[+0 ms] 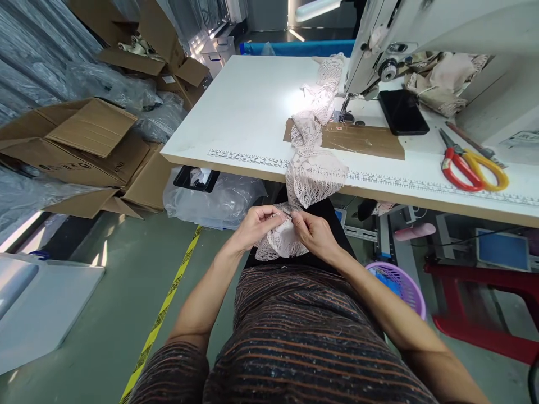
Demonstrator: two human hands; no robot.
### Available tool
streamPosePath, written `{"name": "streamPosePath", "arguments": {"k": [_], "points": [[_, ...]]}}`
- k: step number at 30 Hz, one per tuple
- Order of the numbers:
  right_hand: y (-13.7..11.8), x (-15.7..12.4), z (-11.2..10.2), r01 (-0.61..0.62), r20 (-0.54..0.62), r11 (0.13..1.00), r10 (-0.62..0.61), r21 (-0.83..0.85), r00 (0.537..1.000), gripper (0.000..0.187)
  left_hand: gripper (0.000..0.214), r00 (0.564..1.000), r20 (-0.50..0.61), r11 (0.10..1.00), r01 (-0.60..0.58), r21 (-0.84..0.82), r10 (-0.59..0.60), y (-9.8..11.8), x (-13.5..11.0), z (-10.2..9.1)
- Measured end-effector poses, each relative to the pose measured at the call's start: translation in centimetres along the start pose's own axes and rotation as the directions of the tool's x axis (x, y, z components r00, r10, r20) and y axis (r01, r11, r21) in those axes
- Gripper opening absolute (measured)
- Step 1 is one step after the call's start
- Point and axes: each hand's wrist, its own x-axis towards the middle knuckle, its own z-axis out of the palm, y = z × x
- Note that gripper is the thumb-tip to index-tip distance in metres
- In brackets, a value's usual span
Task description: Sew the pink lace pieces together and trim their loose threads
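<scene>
Lace cloth [314,175] pinched by two hands, in the middle of the frame

The lower end of the lace lies on the person's lap; from there it goes up over the front edge of the tabletop [248,112] and runs toward the upper centre. The left hand [261,224] grasps this lower end with thumb and finger. The right hand [315,231] also pinches it, just beside. A small dark thing [288,214] shows between the fingertips; what it is, I cannot tell.

The step in hand seems to be close finger work on one small spot of the lace. I judge that the next move calls for a light, steady pinch, because the lace looks thin and loose.

Farther up, the lace crosses a cardboard strip [366,140] and passes near the needle area of the sewing machine [446,28]. A phone [403,112] and scissors [458,151] lie at the right.
</scene>
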Motion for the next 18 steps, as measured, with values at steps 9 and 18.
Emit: {"name": "streamPosePath", "arguments": {"k": [9, 18], "points": [[-0.2, -0.8, -1.3, 0.028, -0.006, 0.97, -0.028, 0.24, 1.0, 0.056, 0.041, 0.993, -0.099, 0.985, -0.083, -0.148, 0.069, -2.2, 7.3, -1.0], [-1.0, -1.7, -2.9, 0.09, -0.165, 0.938, -0.036, 0.334, 0.986, 0.058, 0.041, 0.922, 0.364, 0.97, -0.194, 0.146, 0.13, -1.0, 4.7, -0.4]]}}
